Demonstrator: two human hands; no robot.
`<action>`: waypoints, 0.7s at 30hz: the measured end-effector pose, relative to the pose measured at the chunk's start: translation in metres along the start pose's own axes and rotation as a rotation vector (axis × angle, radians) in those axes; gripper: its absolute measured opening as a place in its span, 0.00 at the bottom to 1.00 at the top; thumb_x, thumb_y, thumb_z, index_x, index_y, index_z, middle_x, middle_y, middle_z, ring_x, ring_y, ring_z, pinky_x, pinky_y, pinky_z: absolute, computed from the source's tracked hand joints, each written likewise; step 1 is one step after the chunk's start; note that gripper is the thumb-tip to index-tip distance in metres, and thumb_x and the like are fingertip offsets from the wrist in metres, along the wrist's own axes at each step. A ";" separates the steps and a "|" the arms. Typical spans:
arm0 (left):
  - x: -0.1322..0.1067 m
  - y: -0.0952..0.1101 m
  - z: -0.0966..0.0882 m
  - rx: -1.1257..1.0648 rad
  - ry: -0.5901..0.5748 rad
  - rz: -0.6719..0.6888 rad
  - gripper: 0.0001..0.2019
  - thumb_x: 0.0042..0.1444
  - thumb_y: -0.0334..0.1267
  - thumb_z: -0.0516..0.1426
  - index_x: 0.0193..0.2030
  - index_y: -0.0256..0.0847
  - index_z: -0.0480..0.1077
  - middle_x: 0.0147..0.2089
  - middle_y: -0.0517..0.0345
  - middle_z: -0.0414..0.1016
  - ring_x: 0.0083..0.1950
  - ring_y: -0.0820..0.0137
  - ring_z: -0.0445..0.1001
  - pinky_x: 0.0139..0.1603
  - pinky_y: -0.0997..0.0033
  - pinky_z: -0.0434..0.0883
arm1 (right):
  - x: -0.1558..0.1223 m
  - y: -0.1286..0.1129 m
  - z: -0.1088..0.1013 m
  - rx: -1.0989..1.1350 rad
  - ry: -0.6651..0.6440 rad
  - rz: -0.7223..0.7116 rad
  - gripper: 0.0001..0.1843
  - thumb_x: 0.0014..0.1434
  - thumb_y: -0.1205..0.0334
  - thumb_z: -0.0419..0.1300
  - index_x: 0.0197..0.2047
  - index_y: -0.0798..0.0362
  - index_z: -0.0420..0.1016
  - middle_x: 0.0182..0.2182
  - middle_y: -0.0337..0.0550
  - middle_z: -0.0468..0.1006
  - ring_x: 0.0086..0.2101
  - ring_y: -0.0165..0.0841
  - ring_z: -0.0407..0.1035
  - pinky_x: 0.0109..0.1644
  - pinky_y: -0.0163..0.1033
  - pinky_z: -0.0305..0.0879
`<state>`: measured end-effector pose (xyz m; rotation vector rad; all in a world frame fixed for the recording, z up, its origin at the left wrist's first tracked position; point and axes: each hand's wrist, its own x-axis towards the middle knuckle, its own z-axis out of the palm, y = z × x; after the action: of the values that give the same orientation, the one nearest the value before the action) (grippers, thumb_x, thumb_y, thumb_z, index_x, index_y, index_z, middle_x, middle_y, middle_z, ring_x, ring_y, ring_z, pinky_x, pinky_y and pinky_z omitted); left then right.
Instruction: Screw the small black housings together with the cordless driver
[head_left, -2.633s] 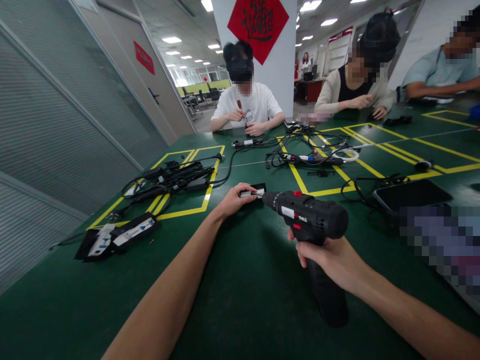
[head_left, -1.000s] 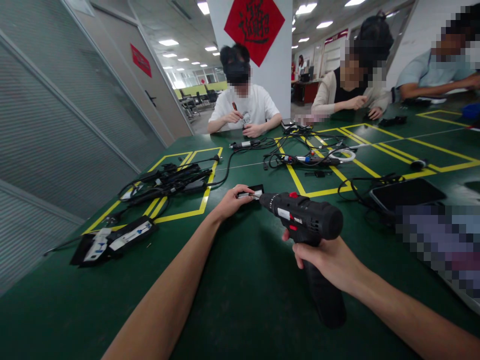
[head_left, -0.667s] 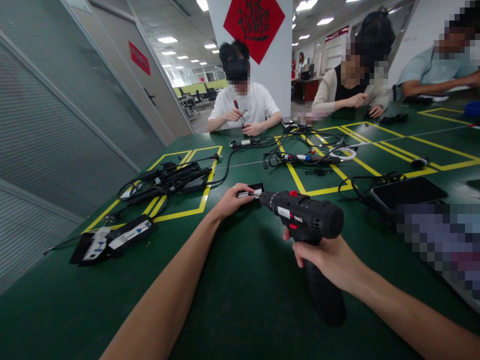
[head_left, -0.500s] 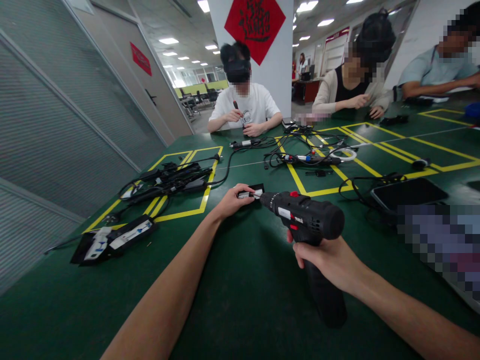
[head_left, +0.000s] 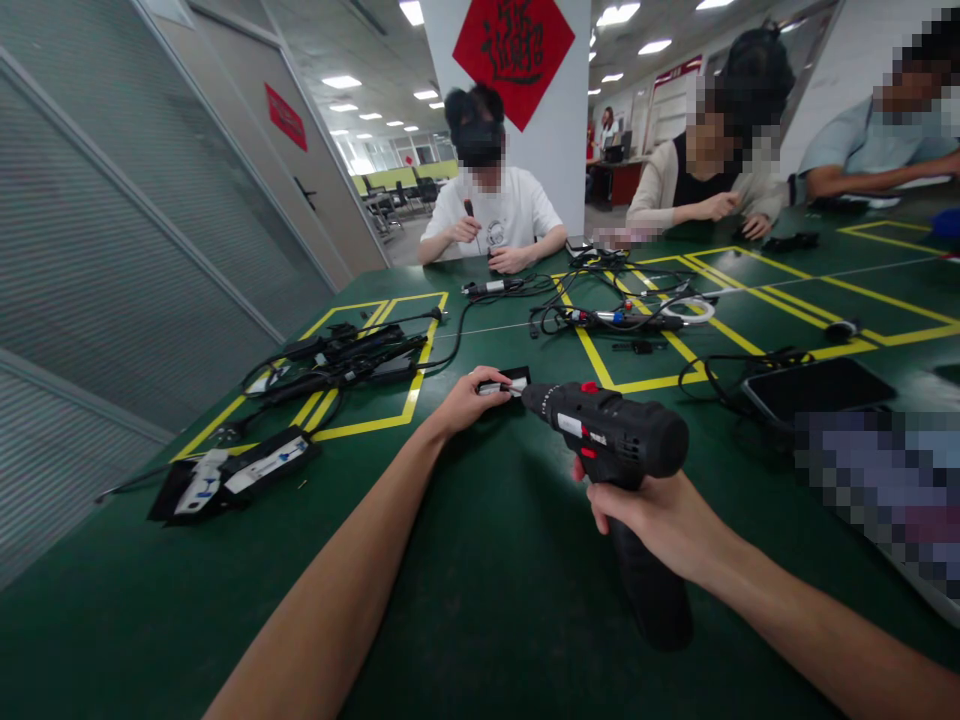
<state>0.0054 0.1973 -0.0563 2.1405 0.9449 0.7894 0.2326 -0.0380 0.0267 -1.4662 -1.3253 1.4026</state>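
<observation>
My right hand is wrapped round the handle of a black cordless drill with red switches. The drill lies level and points left, its bit at a small black-and-white part on the green table. Whether the bit touches that part I cannot tell. My left hand grips the same part from the left, fingers closed over it and hiding much of it. Left of that hand lies an opened black case piece with a white inside.
Black cables and adapters lie tangled inside yellow tape at the left; more cables lie farther back. A phone rests at the right. Across the table, a person in a white shirt holds a screwdriver; other people sit farther right.
The view has shifted very slightly. Both my hands, the drill and the small part keep nearly the same places.
</observation>
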 end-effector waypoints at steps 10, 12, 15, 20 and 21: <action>0.000 0.005 0.000 -0.030 -0.009 -0.025 0.14 0.51 0.46 0.60 0.43 0.42 0.74 0.51 0.52 0.71 0.53 0.61 0.69 0.58 0.59 0.64 | -0.001 -0.004 0.001 0.002 0.020 0.010 0.10 0.52 0.67 0.57 0.39 0.52 0.72 0.21 0.33 0.69 0.24 0.29 0.63 0.28 0.36 0.55; 0.000 0.004 -0.001 -0.040 -0.007 -0.021 0.14 0.52 0.46 0.60 0.43 0.42 0.74 0.50 0.52 0.71 0.54 0.61 0.69 0.58 0.59 0.63 | -0.001 -0.004 0.001 0.012 0.020 0.008 0.10 0.51 0.67 0.57 0.39 0.52 0.71 0.21 0.33 0.69 0.23 0.29 0.63 0.28 0.36 0.55; 0.000 0.004 0.000 -0.040 -0.009 -0.022 0.14 0.51 0.46 0.60 0.43 0.42 0.74 0.50 0.53 0.71 0.53 0.61 0.69 0.58 0.59 0.63 | 0.000 -0.004 0.001 0.012 0.009 0.003 0.10 0.52 0.67 0.56 0.39 0.52 0.71 0.21 0.33 0.69 0.24 0.28 0.63 0.29 0.35 0.56; 0.001 0.004 0.000 -0.038 0.006 -0.014 0.13 0.51 0.44 0.60 0.42 0.41 0.74 0.48 0.53 0.71 0.52 0.62 0.69 0.57 0.60 0.63 | 0.001 -0.005 0.001 0.011 0.010 -0.014 0.10 0.52 0.68 0.56 0.39 0.53 0.71 0.22 0.33 0.69 0.24 0.28 0.63 0.29 0.35 0.56; 0.001 0.004 0.000 -0.039 0.007 -0.012 0.13 0.51 0.44 0.60 0.42 0.41 0.74 0.48 0.53 0.71 0.52 0.62 0.69 0.57 0.60 0.63 | 0.001 -0.005 0.001 0.017 0.008 -0.014 0.10 0.52 0.68 0.56 0.39 0.53 0.71 0.22 0.33 0.69 0.24 0.28 0.63 0.29 0.35 0.56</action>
<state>0.0075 0.1958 -0.0534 2.0980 0.9368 0.8037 0.2308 -0.0362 0.0308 -1.4472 -1.3128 1.3949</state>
